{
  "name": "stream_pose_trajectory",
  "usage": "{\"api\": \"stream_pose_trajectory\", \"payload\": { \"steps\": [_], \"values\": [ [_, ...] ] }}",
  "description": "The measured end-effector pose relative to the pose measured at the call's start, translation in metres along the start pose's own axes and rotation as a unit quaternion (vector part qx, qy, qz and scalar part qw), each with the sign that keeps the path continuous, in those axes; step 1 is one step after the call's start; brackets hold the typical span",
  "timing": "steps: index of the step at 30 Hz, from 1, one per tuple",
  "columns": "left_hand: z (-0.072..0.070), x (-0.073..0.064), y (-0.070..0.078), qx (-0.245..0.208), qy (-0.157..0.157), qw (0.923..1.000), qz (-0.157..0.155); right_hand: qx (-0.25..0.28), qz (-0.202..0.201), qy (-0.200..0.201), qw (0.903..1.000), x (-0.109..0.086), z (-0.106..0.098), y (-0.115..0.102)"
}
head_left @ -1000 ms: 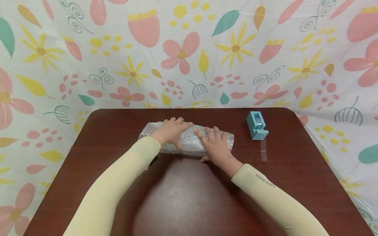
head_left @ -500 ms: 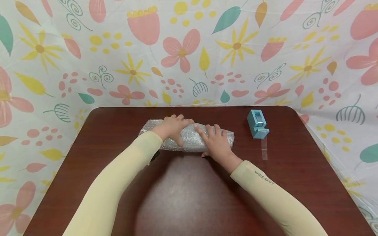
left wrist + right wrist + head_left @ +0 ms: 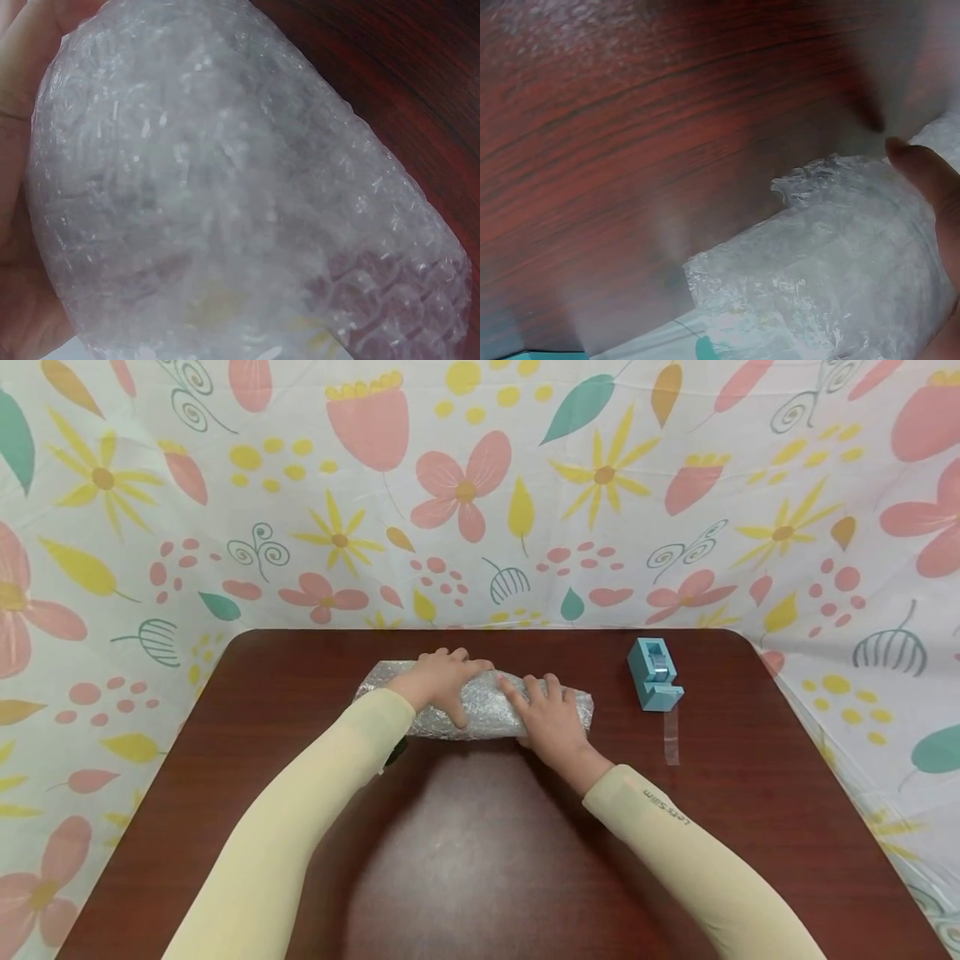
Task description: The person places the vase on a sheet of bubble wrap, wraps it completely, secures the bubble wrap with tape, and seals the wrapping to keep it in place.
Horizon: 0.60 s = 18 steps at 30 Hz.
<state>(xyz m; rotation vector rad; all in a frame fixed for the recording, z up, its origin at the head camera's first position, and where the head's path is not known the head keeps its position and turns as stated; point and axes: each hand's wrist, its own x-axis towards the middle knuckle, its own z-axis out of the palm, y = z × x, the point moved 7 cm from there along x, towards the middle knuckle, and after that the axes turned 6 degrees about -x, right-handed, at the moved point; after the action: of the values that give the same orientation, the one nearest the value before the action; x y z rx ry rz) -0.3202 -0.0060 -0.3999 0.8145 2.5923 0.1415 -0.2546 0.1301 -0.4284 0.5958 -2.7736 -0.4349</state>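
Note:
A bundle of clear bubble wrap (image 3: 483, 706), rolled into a thick cylinder, lies crosswise on the table; what is inside cannot be made out. My left hand (image 3: 437, 683) rests over its left half, fingers spread across the top and thumb toward the near side. On the right half lies my right hand (image 3: 553, 720), its fingers also spread. The bubble wrap (image 3: 202, 165) fills most of the left wrist view, with part of the left hand (image 3: 22, 187) along its side. In the right wrist view, a thumb (image 3: 922, 169) lies against the wrap's edge (image 3: 817, 255).
A light blue tape dispenser (image 3: 654, 675) stands at the back right of the dark red-brown table (image 3: 465, 852). A strip of clear tape (image 3: 671, 739) trails from it onto the tabletop. A flower-patterned sheet (image 3: 465, 527) hangs behind and beside the table.
The bubble-wrap bundle and both hands have shifted slightly away toward the back of the table. The right thumb, visible before at the near side, is now mostly hidden in the head view.

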Motion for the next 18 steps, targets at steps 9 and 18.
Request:
{"api": "stream_pose_trajectory", "payload": {
  "steps": [9,18],
  "values": [
    [0.002,-0.003,-0.003,-0.019,-0.004,0.9998,-0.009,0.017,-0.011,-0.005,0.9998,0.003,0.0,0.0],
    [0.01,-0.021,0.011,-0.032,-0.041,0.9986,-0.011,0.071,-0.029,-0.005,0.997,-0.017,-0.012,-0.003]
  ]
}}
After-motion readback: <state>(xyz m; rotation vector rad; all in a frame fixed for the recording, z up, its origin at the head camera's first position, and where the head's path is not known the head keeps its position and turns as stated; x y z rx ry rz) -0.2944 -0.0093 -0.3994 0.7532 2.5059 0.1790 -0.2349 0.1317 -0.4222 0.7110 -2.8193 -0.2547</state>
